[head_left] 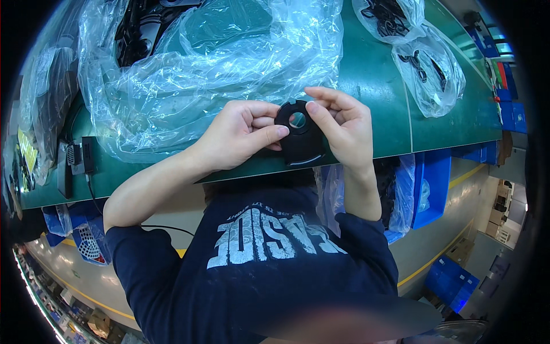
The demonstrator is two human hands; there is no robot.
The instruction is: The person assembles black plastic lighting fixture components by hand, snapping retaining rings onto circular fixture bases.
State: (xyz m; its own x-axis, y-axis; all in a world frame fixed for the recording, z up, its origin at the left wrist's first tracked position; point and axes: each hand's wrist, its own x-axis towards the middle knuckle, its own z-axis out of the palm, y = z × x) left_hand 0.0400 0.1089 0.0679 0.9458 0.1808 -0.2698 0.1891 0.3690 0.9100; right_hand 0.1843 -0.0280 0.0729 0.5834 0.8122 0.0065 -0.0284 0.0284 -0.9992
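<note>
Over the table's front edge I hold a flat black plastic part [304,148] with a rounded top and a round hole through it. My left hand [243,133] pinches its left side between thumb and bent fingers. At its upper right edge rests the thumb of my right hand [345,126]; the right index finger is lifted away, and the other fingers curl behind, partly hidden. Just beyond my hands a large clear plastic bag [212,86] lies crumpled on the green table [381,92].
Black parts [140,37] show inside the large bag. Smaller clear bags [427,69] with black pieces lie at the far right. A black device [87,155] with a cable sits on the left. Below the table's right edge is a blue bin [431,186].
</note>
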